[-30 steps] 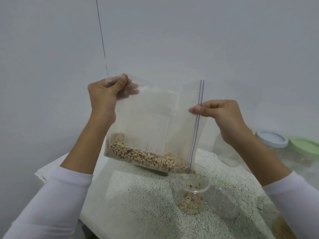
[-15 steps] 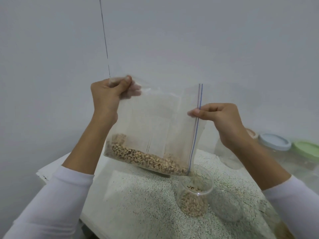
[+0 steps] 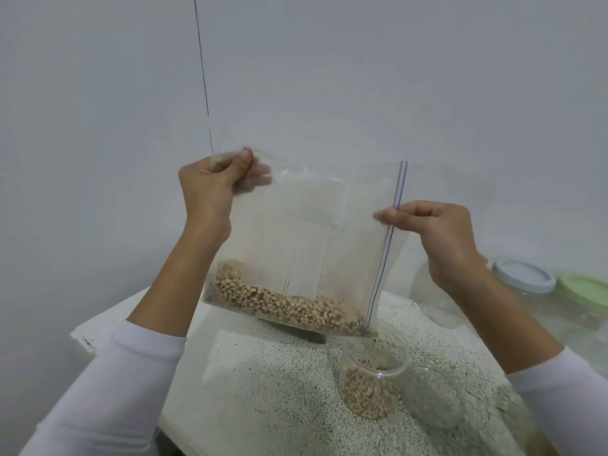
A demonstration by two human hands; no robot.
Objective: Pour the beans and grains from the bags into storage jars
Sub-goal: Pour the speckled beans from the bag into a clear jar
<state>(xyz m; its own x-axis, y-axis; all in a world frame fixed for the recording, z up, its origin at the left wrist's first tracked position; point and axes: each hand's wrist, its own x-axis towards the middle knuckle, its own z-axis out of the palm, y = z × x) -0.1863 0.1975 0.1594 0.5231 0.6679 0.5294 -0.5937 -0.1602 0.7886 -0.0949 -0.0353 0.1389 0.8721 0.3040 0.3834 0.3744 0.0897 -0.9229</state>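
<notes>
The left hand [image 3: 210,189] pinches the bag [image 3: 309,245] by its sealed corner, held high; the right hand [image 3: 437,232] pinches the zip edge lower, so the beans [image 3: 289,307] slide toward the mouth, seemingly just over the jar [image 3: 371,380] below it

Both arms in long white sleeves, plain fabric, no print or markings visible. Left sleeve [image 3: 108,383] is pushed up the forearm, cuff bunched in soft folds. Right sleeve [image 3: 569,386] likewise, cuff ending partway up the forearm. Wrists bare. Left hand [image 3: 210,189] and right hand [image 3: 441,232] bare: no gloves, rings or watch showing.
</notes>
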